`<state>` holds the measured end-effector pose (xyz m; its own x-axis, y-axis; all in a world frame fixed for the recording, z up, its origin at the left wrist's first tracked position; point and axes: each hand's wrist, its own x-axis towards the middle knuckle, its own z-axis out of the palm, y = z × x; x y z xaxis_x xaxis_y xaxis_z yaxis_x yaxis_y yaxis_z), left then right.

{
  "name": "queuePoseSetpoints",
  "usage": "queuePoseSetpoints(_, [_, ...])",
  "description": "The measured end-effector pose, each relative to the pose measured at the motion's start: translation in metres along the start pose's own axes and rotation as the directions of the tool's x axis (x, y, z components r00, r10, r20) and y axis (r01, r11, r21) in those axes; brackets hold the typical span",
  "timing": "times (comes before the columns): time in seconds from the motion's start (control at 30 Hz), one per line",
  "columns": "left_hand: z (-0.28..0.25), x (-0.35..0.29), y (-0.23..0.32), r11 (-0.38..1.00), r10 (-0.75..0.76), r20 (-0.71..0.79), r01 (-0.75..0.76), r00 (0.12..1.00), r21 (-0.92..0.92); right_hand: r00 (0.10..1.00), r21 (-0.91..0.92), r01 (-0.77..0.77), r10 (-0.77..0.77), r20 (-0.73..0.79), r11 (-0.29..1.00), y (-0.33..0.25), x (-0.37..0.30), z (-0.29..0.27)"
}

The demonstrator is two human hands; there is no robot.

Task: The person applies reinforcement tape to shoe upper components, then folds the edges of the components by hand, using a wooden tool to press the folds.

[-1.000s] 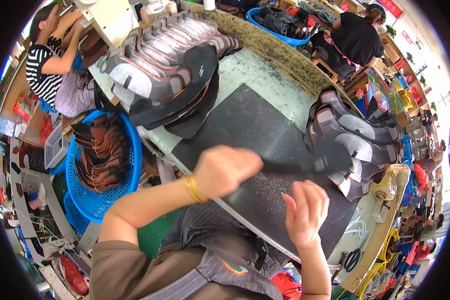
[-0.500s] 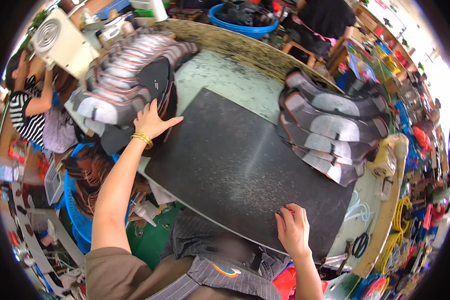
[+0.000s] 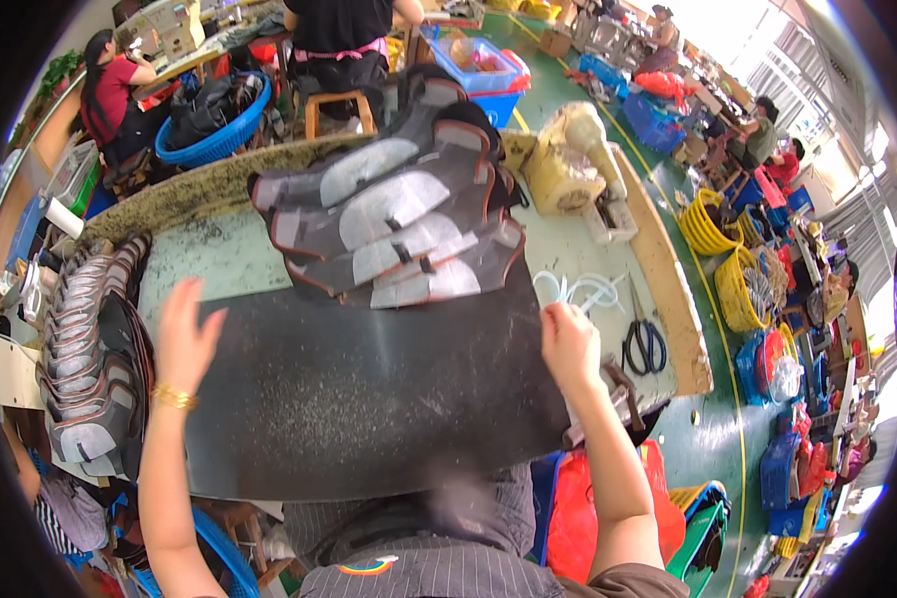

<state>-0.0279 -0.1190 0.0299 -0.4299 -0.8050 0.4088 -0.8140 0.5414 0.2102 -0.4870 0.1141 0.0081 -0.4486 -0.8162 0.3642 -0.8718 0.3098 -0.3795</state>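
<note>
We have a big black mat (image 3: 369, 399) lying flat on the worktop (image 3: 588, 249). Our left hand (image 3: 184, 334) rests spread at its left edge; our right hand (image 3: 568, 344) pinches its right edge. It looks thin, floppy and light, best lifted by opposite edges.

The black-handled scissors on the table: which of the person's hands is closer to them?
Right. The right hand grips the dark mat's right edge, just left of the scissors. The left hand is at the mat's far left edge, the whole mat away.
</note>
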Motion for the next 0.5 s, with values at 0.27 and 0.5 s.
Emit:
queuePoseSetpoints(0.27, [0.090, 0.142, 0.164, 0.938, 0.238, -0.195, -0.277, 0.951, -0.208, 0.973, -0.145, 0.161, -0.181, -0.145, 0.976, 0.057, 0.055, 0.038])
queuePoseSetpoints(0.5, [0.101, 0.134, 0.177, 0.898, 0.172, -0.111, -0.202, 0.979, -0.391, 0.948, 0.992, -0.086, 0.313, 0.054, 0.090, -0.011, 0.009, -0.069])
